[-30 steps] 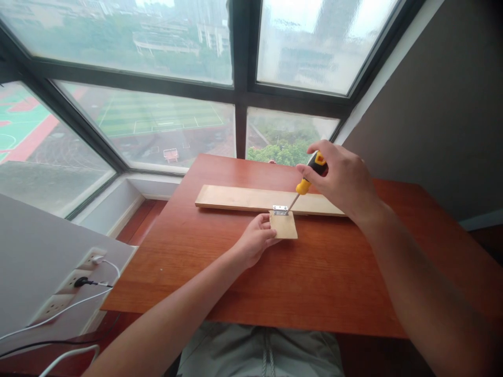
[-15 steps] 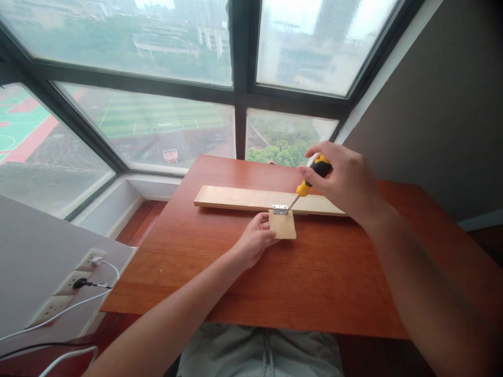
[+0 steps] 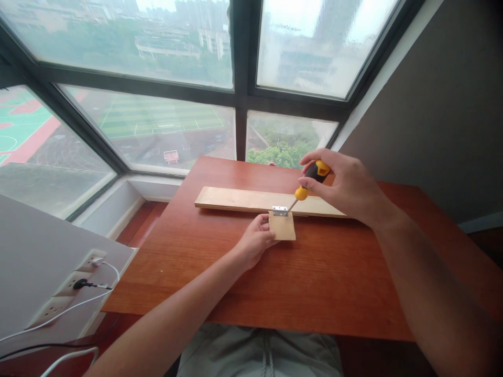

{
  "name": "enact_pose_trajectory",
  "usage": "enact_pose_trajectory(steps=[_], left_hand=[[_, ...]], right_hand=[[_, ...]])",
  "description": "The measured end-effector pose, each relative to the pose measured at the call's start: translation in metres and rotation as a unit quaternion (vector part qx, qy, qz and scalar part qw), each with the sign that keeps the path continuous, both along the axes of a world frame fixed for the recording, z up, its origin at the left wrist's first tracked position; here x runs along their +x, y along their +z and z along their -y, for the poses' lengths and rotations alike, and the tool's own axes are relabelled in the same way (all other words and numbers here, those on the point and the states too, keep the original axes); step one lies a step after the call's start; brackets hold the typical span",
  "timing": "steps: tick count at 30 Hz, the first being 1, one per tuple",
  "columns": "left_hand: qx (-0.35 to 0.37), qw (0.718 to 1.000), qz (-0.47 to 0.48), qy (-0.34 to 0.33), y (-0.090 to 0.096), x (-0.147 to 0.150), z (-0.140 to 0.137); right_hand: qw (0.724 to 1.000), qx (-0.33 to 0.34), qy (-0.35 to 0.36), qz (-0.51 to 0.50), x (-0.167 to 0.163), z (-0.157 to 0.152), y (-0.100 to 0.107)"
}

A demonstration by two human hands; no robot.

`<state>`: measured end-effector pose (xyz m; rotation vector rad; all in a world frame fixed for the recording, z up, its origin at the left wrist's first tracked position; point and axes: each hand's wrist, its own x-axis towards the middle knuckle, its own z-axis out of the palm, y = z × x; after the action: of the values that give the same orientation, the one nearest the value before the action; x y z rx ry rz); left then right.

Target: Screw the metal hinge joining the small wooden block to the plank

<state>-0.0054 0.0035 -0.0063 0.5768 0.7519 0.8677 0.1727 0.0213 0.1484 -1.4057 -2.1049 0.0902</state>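
At far left we had a pale wall (image 3: 23, 251) with a row of sockets (image 3: 52, 310), a black plug (image 3: 80, 284) in the middle one and white cables (image 3: 55, 314) trailing below. Next to it, behind dark frames, the window (image 3: 157, 115) looked down on a green pitch and a coloured court.

The reddish wooden table (image 3: 168, 256) stretched across in front of us, over our grey trousers (image 3: 251, 351). On its far half lay a long board (image 3: 231, 198) of pale wood, running sideways, its right end hidden by our arm.

Our left hand (image 3: 257, 241) gripped a small wooden square (image 3: 283, 229) by its left edge, thumb on top and fingers bent behind and beneath. The square sat just on our side of the board, near the middle of the table. At its far edge lay a silvery metal hinge (image 3: 280, 211) with small holes or screws; whether it was joined to the board we could not tell.

To the right, the slanting shaft of a yellow-and-black screwdriver (image 3: 302, 193) came down at the hinge's right end, its tip too small to make out. Our right hand (image 3: 348, 183) closed around the handle, thumb and fingers wrapped about it. Beyond that stood a dark grey wall (image 3: 440, 115).
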Motion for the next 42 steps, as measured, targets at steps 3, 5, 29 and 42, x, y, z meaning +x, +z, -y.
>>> enact_pose_trajectory(steps=[3,5,29,42], left_hand=[[-0.001,1.0,0.001,0.001,-0.001,0.0,0.0],[-0.002,1.0,0.001,0.002,-0.002,0.0,0.0],[0.025,1.0,0.001,0.006,-0.003,0.0,-0.003],[0.027,1.0,-0.003,0.005,-0.005,0.001,-0.003]], right_hand=[[0.994,0.046,-0.08,0.057,-0.003,0.0,-0.001],[0.996,0.029,-0.063,0.048,-0.002,0.001,0.0],[0.999,-0.035,0.013,-0.002,0.005,0.025,0.01],[0.997,-0.012,-0.004,0.071,0.001,0.022,0.011]])
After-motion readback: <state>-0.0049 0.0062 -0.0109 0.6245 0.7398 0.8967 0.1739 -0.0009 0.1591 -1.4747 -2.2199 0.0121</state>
